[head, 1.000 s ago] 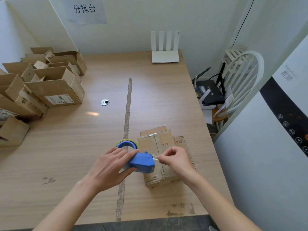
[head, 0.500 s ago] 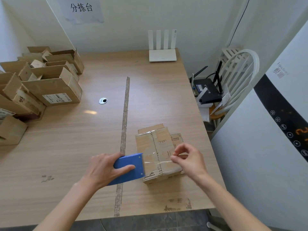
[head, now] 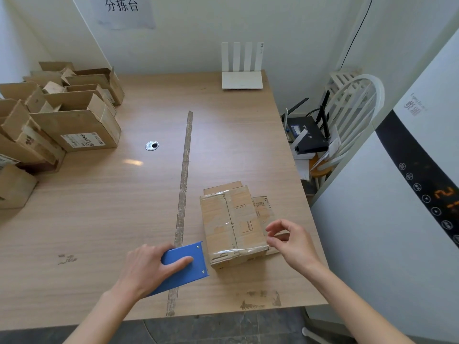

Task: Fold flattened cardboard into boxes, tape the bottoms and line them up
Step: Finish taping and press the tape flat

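The cardboard box (head: pixel 232 225) sits on the near right part of the wood-grain laminate counter (head: pixel 124 219), bottom side up, its two brown flaps meeting along a centre seam that runs from near to far. The cardboard is worn, with torn patches of old tape and printed label marks, and loose flaps project flat from under its far and right edges. A strip of clear glossy tape (head: pixel 238 250) crosses the near edge of the box from left to right. The left hand (head: pixel 149 265) grips the blue tape dispenser (head: pixel 185 264), a flat-sided rectangular plastic body with small rivets at its right corners, just left of the near left corner of the box; the thumb lies across its upper face. The right hand (head: pixel 289 240) is at the near right corner of the box, thumb and forefinger pinching together at the right end of the tape, the other fingers curled loosely above. A worn, rough strip (head: pixel 183 194) runs along the counter from near to far, left of the box. A small round metal grommet (head: pixel 152 145) is set into the counter further left. A cluster of assembled open-top cardboard boxes (head: pixel 62 120) stands at the far left. A white router (head: pixel 242 70) with four flat upright antennas rests at the far edge.
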`<state>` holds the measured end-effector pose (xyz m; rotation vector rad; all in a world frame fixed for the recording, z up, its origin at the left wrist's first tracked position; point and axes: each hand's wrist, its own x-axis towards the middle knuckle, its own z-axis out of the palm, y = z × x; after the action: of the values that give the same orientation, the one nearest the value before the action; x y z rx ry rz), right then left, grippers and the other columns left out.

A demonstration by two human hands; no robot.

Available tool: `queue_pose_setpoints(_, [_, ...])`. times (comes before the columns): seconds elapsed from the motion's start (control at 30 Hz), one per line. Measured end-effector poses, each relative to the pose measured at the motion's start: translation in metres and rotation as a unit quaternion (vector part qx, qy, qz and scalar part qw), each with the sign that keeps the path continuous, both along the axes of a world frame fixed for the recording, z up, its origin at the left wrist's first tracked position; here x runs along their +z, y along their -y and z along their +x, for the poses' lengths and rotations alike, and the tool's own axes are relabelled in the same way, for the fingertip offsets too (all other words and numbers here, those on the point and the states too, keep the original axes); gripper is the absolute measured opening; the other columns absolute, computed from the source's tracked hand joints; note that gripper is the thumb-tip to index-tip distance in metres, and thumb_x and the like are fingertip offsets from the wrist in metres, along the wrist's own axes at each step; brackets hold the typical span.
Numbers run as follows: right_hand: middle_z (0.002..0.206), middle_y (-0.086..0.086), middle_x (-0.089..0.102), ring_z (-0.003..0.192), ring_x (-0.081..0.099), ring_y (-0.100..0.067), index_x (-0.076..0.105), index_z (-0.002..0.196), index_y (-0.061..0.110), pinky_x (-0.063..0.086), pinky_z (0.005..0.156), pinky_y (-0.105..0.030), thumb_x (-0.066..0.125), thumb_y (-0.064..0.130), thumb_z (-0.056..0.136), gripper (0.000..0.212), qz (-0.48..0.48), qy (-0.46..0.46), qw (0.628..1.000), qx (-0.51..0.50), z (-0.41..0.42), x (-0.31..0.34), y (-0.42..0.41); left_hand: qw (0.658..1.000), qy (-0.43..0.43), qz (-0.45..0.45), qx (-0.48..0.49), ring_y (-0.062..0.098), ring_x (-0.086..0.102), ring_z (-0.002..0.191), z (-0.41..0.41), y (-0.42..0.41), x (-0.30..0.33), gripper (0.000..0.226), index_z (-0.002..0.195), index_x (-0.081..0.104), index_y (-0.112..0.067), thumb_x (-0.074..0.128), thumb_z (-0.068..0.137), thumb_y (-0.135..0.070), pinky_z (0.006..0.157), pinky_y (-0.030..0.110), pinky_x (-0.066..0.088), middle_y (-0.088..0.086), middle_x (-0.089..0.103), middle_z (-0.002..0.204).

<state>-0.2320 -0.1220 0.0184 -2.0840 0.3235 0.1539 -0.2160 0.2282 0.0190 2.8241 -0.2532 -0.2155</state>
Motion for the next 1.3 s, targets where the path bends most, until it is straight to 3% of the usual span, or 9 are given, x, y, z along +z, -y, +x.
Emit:
queue_pose_setpoints(0.3, [0.086,0.01,0.074,0.082,0.069,0.002,0.072,0.089,0.032,0.058,0.071,-0.02,0.081,0.007,0.085,0.026,-0.019,-0.004,1.0,0.0,0.002,-0.017,0.001,0.999,-0.03,0.01,0.025,0.005,0.06,0.059,-0.001,0.004,-0.019,0.072,0.081,0.068,-0.036,0.029,0.067,-0.094,0.058,0.025,0.048,-0.011,0.064,0.064])
queue_pose_setpoints(0.53, [0.096,0.006,0.075,0.087,0.074,-0.012,0.074,0.096,0.027,0.063,0.081,-0.03,0.072,0.001,0.092,0.027,0.049,-0.063,0.996,-0.039,0.003,-0.035,0.006,0.998,-0.056,0.004,0.041,0.009,0.059,0.057,-0.001,0.009,-0.031,0.076,0.075,0.066,-0.027,0.029,0.07,-0.094,0.056,0.028,0.047,-0.005,0.062,0.061])
queue_pose_setpoints(0.73, [0.104,0.007,0.07,0.102,0.067,-0.011,0.066,0.108,0.028,0.049,0.074,-0.016,0.075,0.007,0.091,0.028,0.057,-0.129,0.985,-0.102,-0.01,-0.048,0.024,0.995,-0.079,-0.021,0.057,0.008,0.059,0.056,-0.003,-0.003,-0.038,0.072,0.074,0.065,-0.028,0.036,0.069,-0.093,0.056,0.03,0.047,-0.008,0.063,0.061])
queue_pose_setpoints(0.9, [0.121,0.008,0.065,0.11,0.061,-0.004,0.06,0.126,0.028,0.056,0.098,-0.033,0.059,0.021,0.103,0.024,-0.032,0.011,0.994,-0.103,-0.017,-0.031,-0.003,0.993,-0.09,-0.049,0.065,0.004,0.06,0.058,-0.007,-0.007,-0.042,0.055,0.077,0.067,-0.042,0.043,0.069,-0.09,0.056,0.028,0.048,-0.015,0.065,0.065])
queue_pose_setpoints(0.97, [0.146,0.009,0.051,0.132,0.049,-0.004,0.048,0.146,0.024,0.042,0.116,-0.033,0.053,0.034,0.105,0.043,-0.069,0.083,0.992,-0.064,-0.014,-0.019,-0.033,0.992,-0.089,-0.057,0.065,0.005,0.059,0.058,-0.008,0.0,-0.043,0.05,0.074,0.066,-0.041,0.048,0.072,-0.087,0.054,0.026,0.044,-0.012,0.064,0.063])
queue_pose_setpoints(1.03, [0.17,0.011,0.013,0.156,0.011,-0.005,0.019,0.163,0.025,0.014,0.127,-0.032,0.043,0.05,0.105,0.067,-0.177,0.121,0.976,0.034,-0.004,-0.016,-0.06,0.992,-0.094,-0.056,0.066,0.005,0.059,0.057,-0.007,0.008,-0.04,0.044,0.073,0.066,-0.04,0.053,0.076,-0.082,0.052,0.024,0.041,-0.012,0.063,0.062])
queue_pose_setpoints(1.1, [0.167,0.009,-0.026,0.154,-0.023,-0.006,-0.014,0.162,0.026,-0.009,0.127,-0.034,0.032,0.063,0.103,0.084,-0.221,0.072,0.968,0.094,0.003,-0.026,-0.074,0.992,-0.098,-0.052,0.061,0.003,0.058,0.057,-0.005,0.015,-0.038,0.039,0.073,0.065,-0.043,0.055,0.078,-0.08,0.051,0.022,0.04,-0.013,0.063,0.062])
queue_pose_setpoints(1.17, [0.164,0.008,-0.035,0.153,-0.027,-0.01,-0.026,0.158,0.028,-0.01,0.127,-0.038,0.034,0.07,0.099,0.094,-0.15,-0.032,0.985,0.08,0.007,-0.038,-0.076,0.991,-0.103,-0.056,0.059,0.001,0.058,0.058,-0.004,0.018,-0.036,0.037,0.072,0.063,-0.045,0.055,0.079,-0.08,0.051,0.021,0.04,-0.014,0.063,0.063])
queue_pose_setpoints(1.3, [0.171,0.014,0.003,0.157,0.008,-0.012,-0.005,0.163,0.039,0.016,0.128,-0.047,0.063,0.059,0.093,0.1,0.068,-0.086,0.994,-0.002,0.01,-0.054,-0.06,0.99,-0.106,-0.062,0.065,0.0,0.059,0.06,-0.006,0.017,-0.038,0.041,0.075,0.064,-0.043,0.051,0.078,-0.082,0.052,0.022,0.04,-0.017,0.064,0.066])
